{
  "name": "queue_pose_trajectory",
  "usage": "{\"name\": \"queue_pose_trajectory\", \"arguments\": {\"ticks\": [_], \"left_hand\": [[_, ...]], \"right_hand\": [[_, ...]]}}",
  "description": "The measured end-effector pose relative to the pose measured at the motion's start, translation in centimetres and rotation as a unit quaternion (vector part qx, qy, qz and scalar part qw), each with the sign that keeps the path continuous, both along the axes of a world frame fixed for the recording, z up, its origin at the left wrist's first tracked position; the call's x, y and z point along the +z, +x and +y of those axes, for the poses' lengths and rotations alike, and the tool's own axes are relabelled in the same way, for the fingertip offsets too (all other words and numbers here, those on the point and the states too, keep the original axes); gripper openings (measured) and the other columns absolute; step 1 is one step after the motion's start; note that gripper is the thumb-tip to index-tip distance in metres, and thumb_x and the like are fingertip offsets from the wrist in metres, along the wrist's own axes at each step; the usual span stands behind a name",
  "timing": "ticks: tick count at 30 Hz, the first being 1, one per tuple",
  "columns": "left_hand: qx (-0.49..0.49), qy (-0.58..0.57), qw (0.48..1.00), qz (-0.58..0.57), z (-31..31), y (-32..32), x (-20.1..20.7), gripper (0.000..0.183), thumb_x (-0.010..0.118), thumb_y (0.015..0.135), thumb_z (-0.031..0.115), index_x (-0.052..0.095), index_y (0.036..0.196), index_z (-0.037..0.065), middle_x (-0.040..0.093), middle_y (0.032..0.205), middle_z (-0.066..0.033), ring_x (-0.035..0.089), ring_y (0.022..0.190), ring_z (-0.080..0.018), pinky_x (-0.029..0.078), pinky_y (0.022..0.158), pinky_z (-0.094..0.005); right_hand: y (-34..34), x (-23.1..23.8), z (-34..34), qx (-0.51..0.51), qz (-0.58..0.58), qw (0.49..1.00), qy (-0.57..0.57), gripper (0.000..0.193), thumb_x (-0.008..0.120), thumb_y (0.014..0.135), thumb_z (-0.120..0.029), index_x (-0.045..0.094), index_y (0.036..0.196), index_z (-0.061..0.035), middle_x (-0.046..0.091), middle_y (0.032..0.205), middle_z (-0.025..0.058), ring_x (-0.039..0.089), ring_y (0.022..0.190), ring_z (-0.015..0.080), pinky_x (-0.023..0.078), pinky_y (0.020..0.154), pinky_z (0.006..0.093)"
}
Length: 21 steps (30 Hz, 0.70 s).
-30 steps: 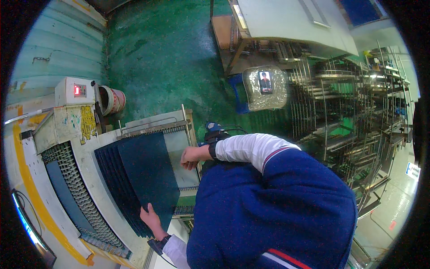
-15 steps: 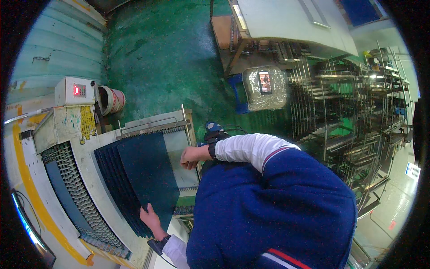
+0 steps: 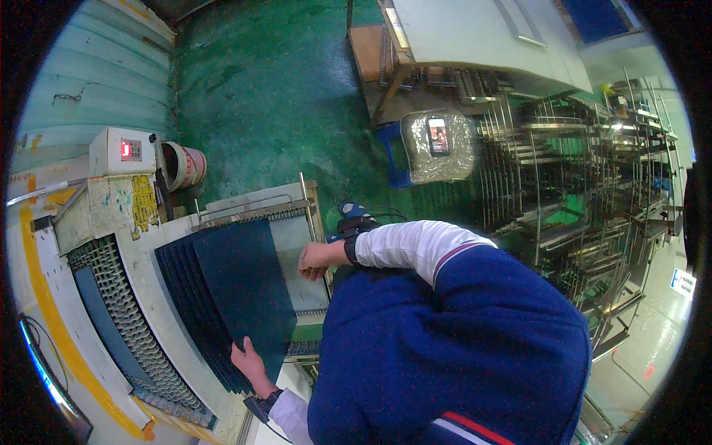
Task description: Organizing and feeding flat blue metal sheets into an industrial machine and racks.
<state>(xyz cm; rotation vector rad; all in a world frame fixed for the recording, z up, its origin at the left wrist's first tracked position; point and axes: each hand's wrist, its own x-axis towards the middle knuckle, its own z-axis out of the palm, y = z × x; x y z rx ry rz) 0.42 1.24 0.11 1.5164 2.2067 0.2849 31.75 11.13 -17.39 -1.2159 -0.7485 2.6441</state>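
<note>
Stage of the work: a fanned stack of dark blue sheets point(image 3: 241, 282) lies on the pale surface point(image 3: 292, 239) in front of the person, its edges overlapping in steps toward the wire-mesh belt point(image 3: 132, 300). A separate blue sheet point(image 3: 107, 315) lies on that belt, apart from the stack. Judged from this layout, work is partway along, with the stack still off the belt; the totals (overlap hides most sheets) cannot be counted. The fingers of the left hand point(image 3: 251, 365) are partly open, thumb set apart, and touch the stack near its left end; whether they pinch a sheet cannot be told. The fingers of the right hand point(image 3: 317, 261) curl beside the stack, no object visible in them; how tightly they close is unclear.
</note>
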Motion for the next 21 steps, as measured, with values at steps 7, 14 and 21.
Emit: {"name": "queue_pose_trajectory", "arguments": {"ticks": [7, 14, 21], "left_hand": [[0.01, -0.005, 0.999, -0.03, -0.1, -0.5, -0.4, 0.029, 0.061, 0.088, 0.012, 0.062, 0.108, -0.008, 0.069, 0.097, -0.0207, 0.065, 0.085, -0.0322, 0.048, 0.08, -0.0385], [0.013, 0.0, 0.999, -0.036, -0.2, -0.7, -0.6, 0.029, 0.061, 0.087, 0.012, 0.062, 0.108, -0.009, 0.069, 0.097, -0.0218, 0.065, 0.086, -0.0335, 0.049, 0.08, -0.0393], [0.017, -0.01, 1.0, -0.002, -0.2, -0.6, -0.5, 0.03, 0.061, 0.087, 0.013, 0.062, 0.107, -0.009, 0.069, 0.096, -0.0219, 0.066, 0.086, -0.0335, 0.049, 0.08, -0.0393]], "right_hand": [[0.0, -0.4, -0.1, -0.012, 0.025, 0.999, 0.024, 0.018, 0.062, 0.083, -0.019, 0.068, 0.083, -0.0026, 0.067, 0.08, 0.01, 0.068, 0.071, 0.0226, 0.054, 0.058, 0.0353], [-0.2, -0.4, 0.0, 0.001, -0.005, 1.0, 0.021, 0.018, 0.064, 0.081, -0.02, 0.068, 0.083, -0.0029, 0.067, 0.08, 0.011, 0.067, 0.07, 0.0225, 0.053, 0.057, 0.0355], [-0.4, -0.6, -0.1, -0.026, 0.002, 1.0, 0.007, 0.016, 0.065, 0.081, -0.018, 0.068, 0.08, -0.0028, 0.067, 0.076, 0.0114, 0.067, 0.065, 0.0226, 0.052, 0.053, 0.0349]]}}
